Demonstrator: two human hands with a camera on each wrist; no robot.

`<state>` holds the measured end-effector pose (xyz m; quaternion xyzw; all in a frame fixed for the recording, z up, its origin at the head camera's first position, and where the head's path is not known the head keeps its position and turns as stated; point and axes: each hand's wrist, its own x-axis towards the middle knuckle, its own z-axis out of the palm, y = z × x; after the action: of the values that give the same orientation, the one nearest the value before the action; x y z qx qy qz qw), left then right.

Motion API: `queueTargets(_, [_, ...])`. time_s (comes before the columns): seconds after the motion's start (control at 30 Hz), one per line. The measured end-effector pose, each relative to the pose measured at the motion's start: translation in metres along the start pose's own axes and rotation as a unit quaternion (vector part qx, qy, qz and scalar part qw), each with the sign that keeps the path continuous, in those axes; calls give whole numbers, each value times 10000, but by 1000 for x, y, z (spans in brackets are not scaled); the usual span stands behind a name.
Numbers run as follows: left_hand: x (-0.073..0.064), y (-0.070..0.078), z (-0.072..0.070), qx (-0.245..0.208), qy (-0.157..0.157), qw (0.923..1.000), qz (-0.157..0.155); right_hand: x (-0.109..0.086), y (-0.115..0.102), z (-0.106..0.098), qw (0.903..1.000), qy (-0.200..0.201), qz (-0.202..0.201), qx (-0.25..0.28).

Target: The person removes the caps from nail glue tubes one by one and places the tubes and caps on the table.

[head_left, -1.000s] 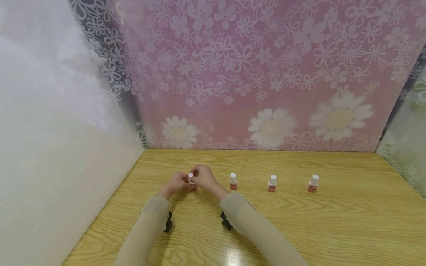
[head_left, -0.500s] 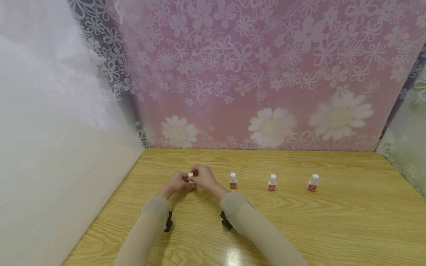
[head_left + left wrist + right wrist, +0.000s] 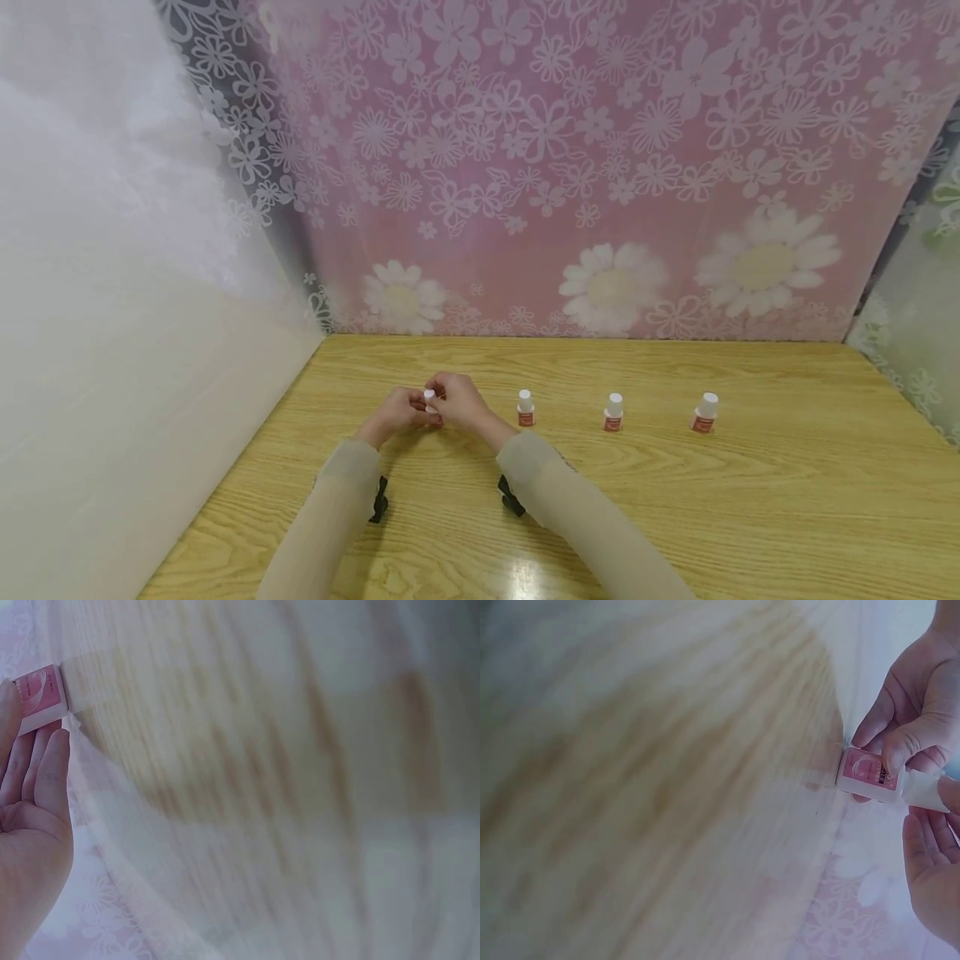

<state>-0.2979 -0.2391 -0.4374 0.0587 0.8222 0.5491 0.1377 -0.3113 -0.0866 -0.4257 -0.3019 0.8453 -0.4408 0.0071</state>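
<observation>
A small white bottle (image 3: 869,774) with a red label stands between my two hands, toward the left of the table. My left hand (image 3: 399,414) grips its body, thumb across the label in the right wrist view. With thumb and fingers, my right hand (image 3: 462,402) pinches the white cap (image 3: 430,396) at its top. The cap looks seated on the bottle; whether it is loose I cannot tell. In the head view the fingers hide most of the bottle. The left wrist view shows only the label end of it, beside my left fingers (image 3: 51,776).
To the right, three similar capped bottles stand upright in a spaced row: one nearest (image 3: 526,408), a middle one (image 3: 613,412) and a far one (image 3: 705,412). The wooden table (image 3: 787,500) ends at a pink flowered backdrop (image 3: 510,275), with a pale wall (image 3: 150,333) on the left.
</observation>
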Motion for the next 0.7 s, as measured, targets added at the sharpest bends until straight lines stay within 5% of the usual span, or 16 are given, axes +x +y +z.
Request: queueTargets(0.7, [4,-7,-1,196,24,9996,208,2,-7,1,9986,259,351,-308])
